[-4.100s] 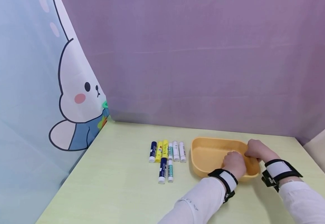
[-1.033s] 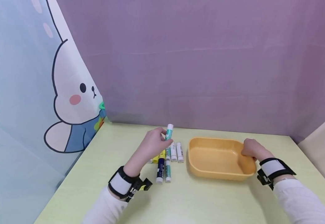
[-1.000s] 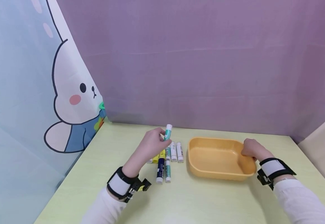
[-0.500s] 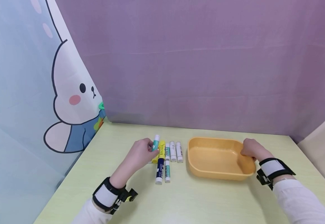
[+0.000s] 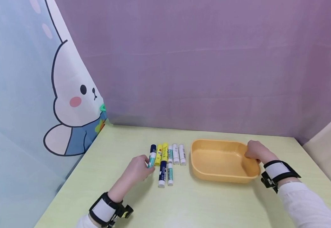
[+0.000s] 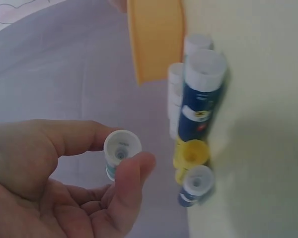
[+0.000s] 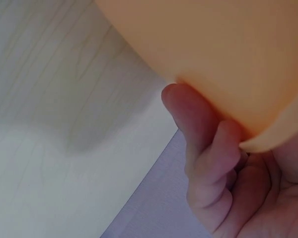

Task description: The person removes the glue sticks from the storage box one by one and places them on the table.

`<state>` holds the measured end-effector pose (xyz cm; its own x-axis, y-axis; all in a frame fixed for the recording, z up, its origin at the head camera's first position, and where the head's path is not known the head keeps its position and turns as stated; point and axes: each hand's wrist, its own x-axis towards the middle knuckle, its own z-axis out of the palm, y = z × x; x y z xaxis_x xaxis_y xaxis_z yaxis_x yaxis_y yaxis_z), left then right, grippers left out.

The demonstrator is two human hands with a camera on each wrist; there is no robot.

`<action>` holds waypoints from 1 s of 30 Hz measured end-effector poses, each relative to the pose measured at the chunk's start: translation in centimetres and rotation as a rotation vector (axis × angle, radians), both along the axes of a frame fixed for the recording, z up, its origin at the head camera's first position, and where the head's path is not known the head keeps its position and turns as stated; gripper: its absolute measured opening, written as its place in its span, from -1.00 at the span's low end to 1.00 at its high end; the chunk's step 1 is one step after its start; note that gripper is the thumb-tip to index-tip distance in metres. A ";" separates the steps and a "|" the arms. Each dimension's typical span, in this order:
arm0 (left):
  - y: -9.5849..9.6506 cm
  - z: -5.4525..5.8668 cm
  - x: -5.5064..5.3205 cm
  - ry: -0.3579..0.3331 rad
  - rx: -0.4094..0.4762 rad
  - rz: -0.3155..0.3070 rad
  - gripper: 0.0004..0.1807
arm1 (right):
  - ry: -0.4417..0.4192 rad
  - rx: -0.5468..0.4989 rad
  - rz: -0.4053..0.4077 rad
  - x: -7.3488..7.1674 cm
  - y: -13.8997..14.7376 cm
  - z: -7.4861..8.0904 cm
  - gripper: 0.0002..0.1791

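Note:
My left hand [image 5: 137, 169] pinches a small glue stick [image 5: 151, 161] with a white cap and teal label between thumb and fingers. In the left wrist view, the hollow white base of this glue stick [image 6: 122, 144] faces the camera. In the head view it overlaps a dark blue glue stick [image 5: 153, 148] at the row's left end. My right hand [image 5: 258, 151] grips the right end of an orange plastic tub [image 5: 225, 178]. The right wrist view shows curled fingers [image 7: 208, 168] under the rim, against the tub's outer wall [image 7: 203, 44].
Right of the held stick, a row has yellow glue sticks [image 5: 165, 152], a teal one [image 5: 170, 154] and white ones [image 5: 175, 154]. Nearer me lie a large dark blue glue stick [image 5: 162, 174] and a small teal one [image 5: 170, 174]. A purple cloth [image 5: 199, 79] hangs behind the table.
Earlier my left hand reached into the tub. Over the last second it has carried the glue stick leftward and lower, from above the row to its left end. My right hand keeps its grip.

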<state>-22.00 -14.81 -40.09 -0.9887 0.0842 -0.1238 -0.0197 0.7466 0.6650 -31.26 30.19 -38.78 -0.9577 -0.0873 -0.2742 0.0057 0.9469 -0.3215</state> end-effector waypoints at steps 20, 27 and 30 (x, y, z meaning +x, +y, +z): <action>-0.4 -3.5 0.3 -0.115 -0.044 -0.002 -0.79 | 0.012 0.025 0.009 -0.2 0.2 -0.3 -0.96; 0.1 -4.1 0.1 -0.117 -0.049 -0.003 -0.80 | 0.033 0.028 0.023 0.0 0.0 -0.1 -0.94; 0.5 -4.3 0.0 -0.104 -0.062 0.010 -0.79 | 0.031 0.023 0.020 0.0 0.0 0.0 -0.95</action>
<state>-22.00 -14.30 -44.38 -0.9711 0.0631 -0.2304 -0.0940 0.7855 0.6116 -31.21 30.20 -38.81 -0.9639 -0.1005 -0.2466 -0.0229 0.9539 -0.2993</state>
